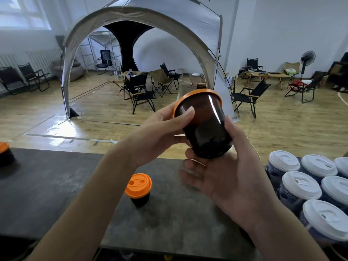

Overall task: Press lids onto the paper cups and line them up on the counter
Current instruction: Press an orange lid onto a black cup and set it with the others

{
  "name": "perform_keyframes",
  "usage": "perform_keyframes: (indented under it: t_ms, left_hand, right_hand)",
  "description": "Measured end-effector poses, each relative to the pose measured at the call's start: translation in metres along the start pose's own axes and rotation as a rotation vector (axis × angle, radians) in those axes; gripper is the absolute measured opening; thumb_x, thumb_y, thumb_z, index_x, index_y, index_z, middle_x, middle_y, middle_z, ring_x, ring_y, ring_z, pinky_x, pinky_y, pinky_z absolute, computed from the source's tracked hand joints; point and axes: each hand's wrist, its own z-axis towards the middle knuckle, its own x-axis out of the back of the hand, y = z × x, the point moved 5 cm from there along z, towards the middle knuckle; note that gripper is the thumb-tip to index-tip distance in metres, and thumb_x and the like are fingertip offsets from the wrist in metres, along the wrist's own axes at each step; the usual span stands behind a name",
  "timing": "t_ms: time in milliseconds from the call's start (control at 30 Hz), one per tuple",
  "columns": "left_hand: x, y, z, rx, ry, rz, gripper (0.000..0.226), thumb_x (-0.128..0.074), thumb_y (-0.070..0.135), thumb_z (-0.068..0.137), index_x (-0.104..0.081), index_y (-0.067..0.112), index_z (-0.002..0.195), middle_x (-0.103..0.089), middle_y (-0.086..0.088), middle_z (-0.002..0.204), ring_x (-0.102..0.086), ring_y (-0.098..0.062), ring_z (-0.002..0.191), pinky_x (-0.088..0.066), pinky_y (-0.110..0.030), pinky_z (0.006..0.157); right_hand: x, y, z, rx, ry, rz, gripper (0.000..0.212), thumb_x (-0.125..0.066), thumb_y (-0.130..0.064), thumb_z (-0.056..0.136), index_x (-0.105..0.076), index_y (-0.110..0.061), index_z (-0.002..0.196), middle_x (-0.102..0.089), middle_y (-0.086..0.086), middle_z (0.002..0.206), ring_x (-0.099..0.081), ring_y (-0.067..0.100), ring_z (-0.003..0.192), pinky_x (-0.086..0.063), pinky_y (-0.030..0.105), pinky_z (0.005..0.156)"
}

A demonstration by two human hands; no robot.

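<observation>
Both hands were up off the tabletop (56, 185) and clamped on one dark cup (207, 132), held in mid-air over the far edge.

- Cup tilted, mouth away from me and up. Orange lid (181, 99) on the mouth; rim looked even all round, so I judged it seated or nrly so.
- Left hand (158, 134): thumb flat on the cup wall just under the lid rim, fingers wrapped behind. Prob. there to squeeze the rim home.
- Right hand (226, 178): cupped under the base, fingers curled round it. That braced the cup against the push from the other end. Fingers a bit blurred.
- Tilt made sense to me: it let the rim be checked from the side before setting down.

On the tabletop:
- One orange-lidded cup (139, 188) upright, centre, below the hands.
- Another orange-lidded one (4, 153) at far left edge, well apart, partly cut off.
- White-lidded cups (301, 185) packed touching at right.

Judgement: lid step abt done for this cup. Next move would be setting it down in line w/ the orange ones. Risk: glossy wall, could slip if one hand let go early.
</observation>
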Motion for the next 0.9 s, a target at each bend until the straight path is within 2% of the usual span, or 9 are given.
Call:
perform_keyframes:
  t_ms: [133,233,300,367,433,500,633,767,900]
  left_hand:
    - [-0.003,-0.004,-0.001,-0.022,-0.049,-0.084,0.012,-0.067,0.022,0.095,-0.069,0.016,0.106,-0.068,0.001,0.083,-0.057,-0.009,0.061,-0.047,-0.019,0.061]
    - [0.0,-0.004,0.001,-0.001,0.008,-0.086,0.037,-0.055,0.024,0.098,-0.058,-0.002,0.123,-0.068,-0.012,0.094,-0.064,-0.02,0.08,-0.05,-0.025,0.068]
    - [0.002,-0.003,0.001,-0.009,0.012,-0.055,0.062,-0.063,0.039,0.096,-0.051,-0.005,0.137,-0.064,-0.03,0.117,-0.063,-0.034,0.101,-0.056,-0.033,0.08]
    - [0.0,0.0,0.002,-0.022,-0.025,-0.037,0.082,-0.068,0.053,0.09,-0.046,-0.007,0.142,-0.05,-0.042,0.134,-0.055,-0.041,0.108,-0.054,-0.035,0.082]
    - [-0.002,0.0,0.0,-0.034,-0.056,-0.069,0.086,-0.067,0.05,0.091,-0.038,-0.012,0.143,-0.04,-0.049,0.136,-0.047,-0.046,0.111,-0.044,-0.045,0.088]
    - [0.001,-0.006,0.0,-0.032,-0.034,-0.128,0.076,-0.067,0.039,0.093,-0.039,-0.013,0.141,-0.051,-0.038,0.129,-0.048,-0.043,0.113,-0.042,-0.048,0.09]
    - [0.003,-0.005,-0.003,-0.106,0.0,-0.068,0.039,-0.061,0.024,0.097,-0.054,0.005,0.13,-0.072,-0.005,0.109,-0.068,-0.02,0.104,-0.054,-0.028,0.086]
    - [0.001,-0.001,-0.002,-0.107,-0.045,-0.037,0.064,-0.074,0.036,0.088,-0.05,0.007,0.14,-0.064,-0.015,0.121,-0.061,-0.033,0.111,-0.053,-0.041,0.095]
    - [0.002,-0.006,-0.002,-0.106,-0.014,-0.02,0.049,-0.071,0.028,0.091,-0.055,0.013,0.134,-0.068,-0.005,0.111,-0.066,-0.019,0.097,-0.053,-0.027,0.085]
  right_hand:
    - [-0.007,0.005,0.0,-0.076,-0.082,0.113,0.079,-0.046,-0.073,0.085,-0.07,-0.001,0.108,-0.066,0.01,0.077,-0.062,0.019,0.066,-0.057,0.033,0.063]
    - [0.0,0.007,0.001,-0.011,-0.047,-0.03,0.08,-0.046,-0.077,0.084,-0.074,-0.005,0.105,-0.068,0.014,0.083,-0.063,0.021,0.07,-0.056,0.037,0.067]
    - [0.002,0.005,0.002,0.03,-0.031,-0.087,0.073,-0.05,-0.075,0.085,-0.075,-0.008,0.105,-0.067,0.013,0.085,-0.063,0.021,0.071,-0.055,0.037,0.07]
    - [0.002,0.003,0.004,0.022,-0.027,-0.096,0.067,-0.05,-0.068,0.089,-0.075,-0.008,0.103,-0.067,0.012,0.084,-0.061,0.019,0.069,-0.055,0.035,0.067]
    - [0.0,0.003,0.005,0.002,-0.027,-0.075,0.064,-0.046,-0.064,0.092,-0.076,-0.008,0.099,-0.069,0.012,0.083,-0.061,0.018,0.065,-0.056,0.032,0.063]
    - [0.0,0.004,0.005,-0.003,-0.029,-0.055,0.066,-0.043,-0.063,0.094,-0.076,-0.007,0.101,-0.07,0.014,0.084,-0.063,0.018,0.065,-0.056,0.032,0.063]
    - [0.006,0.005,0.005,0.045,-0.044,-0.138,0.074,-0.05,-0.072,0.089,-0.07,-0.007,0.12,-0.068,0.016,0.092,-0.067,0.023,0.074,-0.057,0.042,0.073]
    - [0.005,0.003,0.005,0.082,-0.046,-0.053,0.076,-0.054,-0.067,0.086,-0.065,-0.004,0.127,-0.062,0.012,0.08,-0.061,0.02,0.068,-0.057,0.036,0.064]
    - [0.002,0.004,0.005,-0.005,-0.103,0.058,0.086,-0.038,-0.074,0.087,-0.068,-0.001,0.12,-0.06,0.01,0.073,-0.058,0.018,0.064,-0.055,0.033,0.063]
